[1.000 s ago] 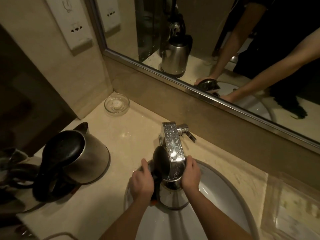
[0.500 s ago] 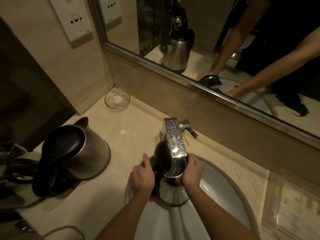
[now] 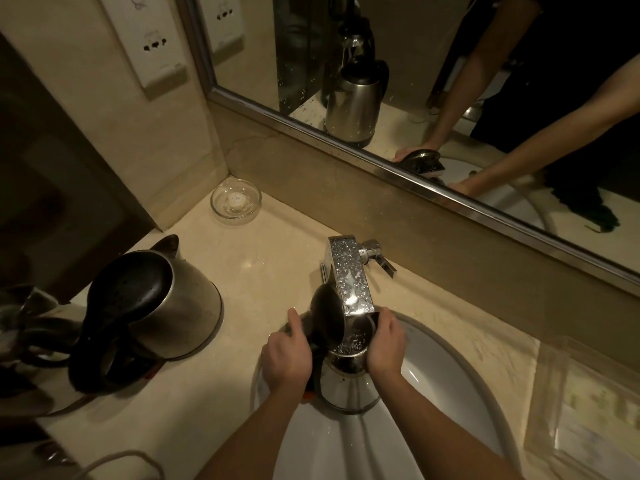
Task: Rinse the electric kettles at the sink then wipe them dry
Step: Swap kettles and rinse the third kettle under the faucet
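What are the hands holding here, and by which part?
One steel kettle, lid open, under the faucet. The left hand grips its handle side; the right hand wraps round the upper body by the rim.

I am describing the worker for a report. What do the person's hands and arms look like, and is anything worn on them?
The left hand and right hand are bare: no gloves, no visible rings. Both forearms are uncovered, with no watch or bracelet at the wrists. The mirror reflects a dark top.
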